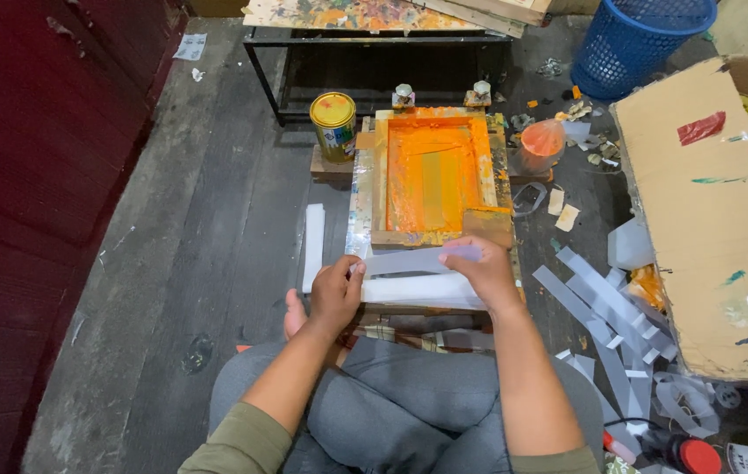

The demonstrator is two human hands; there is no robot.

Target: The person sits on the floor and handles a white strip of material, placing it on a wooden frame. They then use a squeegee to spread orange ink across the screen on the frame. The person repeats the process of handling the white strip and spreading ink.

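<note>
Plastic strip (418, 260) is held at both ends, pinched by the left hand (334, 294) and the right hand (483, 272), just in front of the wooden frame (431, 171) covered with orange paint, beside a yellow can (333, 125).

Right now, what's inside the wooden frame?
The wooden frame holds a screen coated in orange ink, with a paler greenish band down the middle. A wooden block lies on its near right corner. Whatever sits beneath the screen is covered.
</note>
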